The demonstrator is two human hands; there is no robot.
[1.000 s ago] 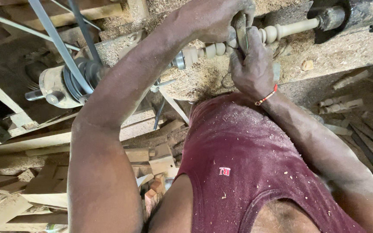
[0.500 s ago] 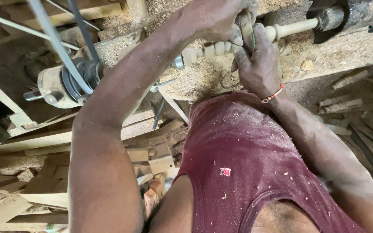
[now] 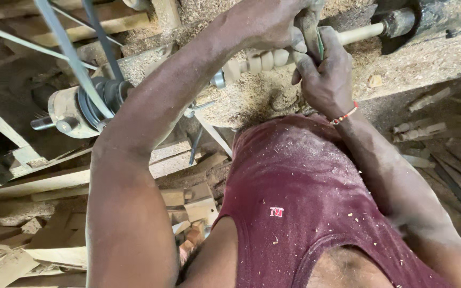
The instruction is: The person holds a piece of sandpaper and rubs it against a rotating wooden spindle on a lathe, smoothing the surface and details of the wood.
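Observation:
A pale wooden spindle [image 3: 262, 60] with rounded beads lies across a wood lathe, running from a metal chuck on the left to the dark tailstock [image 3: 401, 21] at the upper right. My left hand [image 3: 273, 24] is closed over a turning tool [image 3: 311, 29] where it rests against the spindle. My right hand [image 3: 324, 74], with a red thread bracelet at the wrist, grips the same tool's handle just below. Only a short stretch of the tool shows between the two hands.
A pulley with a dark drive belt [image 3: 89, 101] sits at the left. Sawdust [image 3: 252, 98] covers the lathe bed. Wood offcuts [image 3: 188, 208] and planks are piled below left, and turned sticks [image 3: 420, 130] lie at the right. My dust-flecked maroon vest fills the foreground.
Both hands have stayed on the tool at the spindle, with only slight shifting. The view has barely moved.

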